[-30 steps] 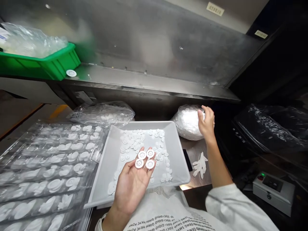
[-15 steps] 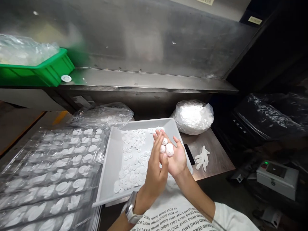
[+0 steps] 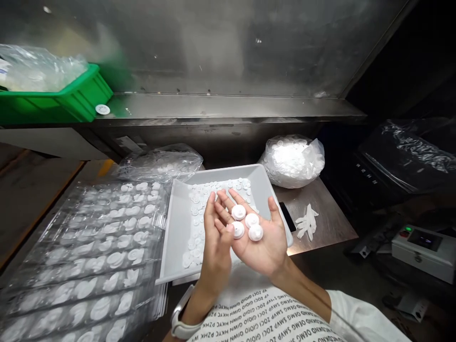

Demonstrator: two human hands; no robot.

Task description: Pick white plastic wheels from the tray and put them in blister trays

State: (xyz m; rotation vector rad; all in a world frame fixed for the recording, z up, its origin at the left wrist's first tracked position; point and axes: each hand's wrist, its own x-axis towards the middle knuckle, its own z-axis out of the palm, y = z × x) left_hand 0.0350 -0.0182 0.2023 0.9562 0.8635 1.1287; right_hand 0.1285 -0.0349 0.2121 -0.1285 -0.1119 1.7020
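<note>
Clear blister trays [image 3: 89,270]: stacked, thin ribbed plastic, round pockets.
Left hand [image 3: 215,251]: fingers together, up on edge, one fingertip right by the discs.
Right hand [image 3: 261,249]: palm up, fingers loosely apart, clamping nothing.
White plastic discs [image 3: 255,232]: four, domed, loose on that palm, above a white tray [image 3: 174,237].
Tip: keep that palm flat, round stuff rolls.
</note>
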